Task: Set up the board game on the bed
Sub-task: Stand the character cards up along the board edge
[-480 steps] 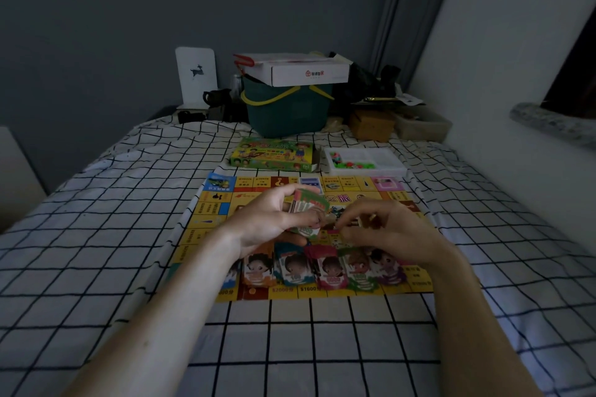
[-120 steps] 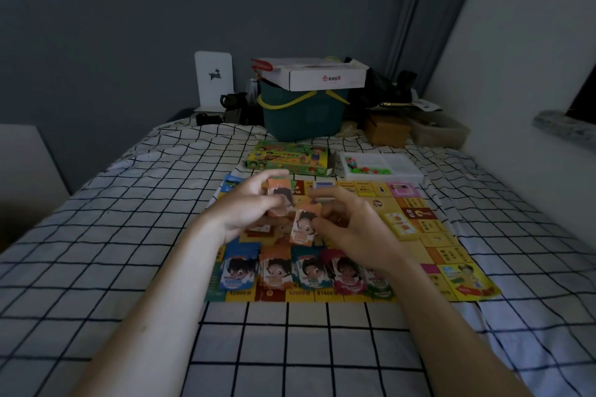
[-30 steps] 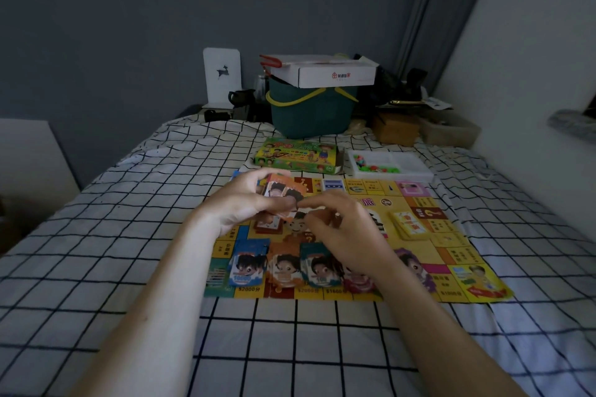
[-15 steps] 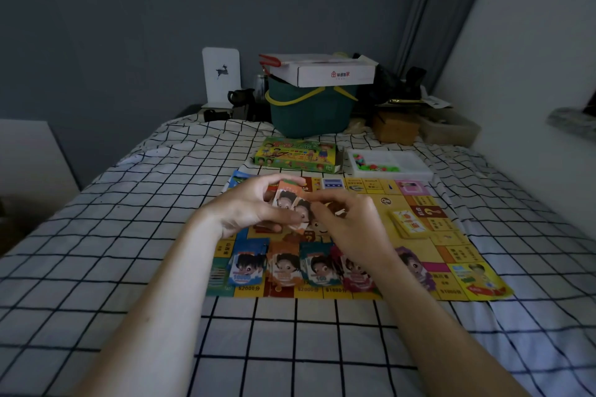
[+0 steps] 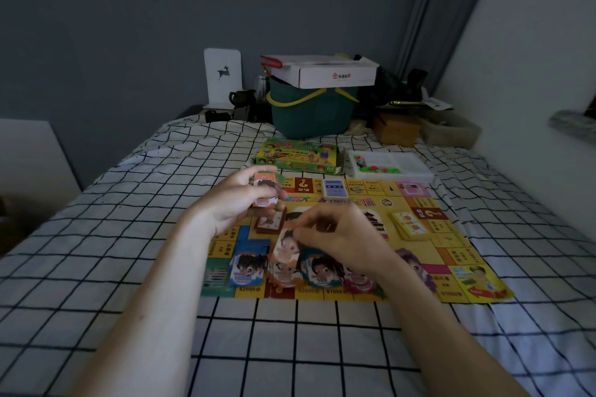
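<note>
**Cards being dealt onto the board**

Bedding (image 5: 96,267) in a checked pattern is being covered mid-bed by the game board (image 5: 451,255). Beyond its far edge, the game box (image 5: 298,156) and a white tray (image 5: 392,166) are lying. A small stack of cards (image 5: 265,193) is being gripped in the left hand (image 5: 238,203); a single card (image 5: 287,246) is being pinched by the right hand (image 5: 342,238) above the near row of cards (image 5: 246,267).

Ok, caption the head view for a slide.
Left hand holds cards; right hand deals one onto the board.
</note>
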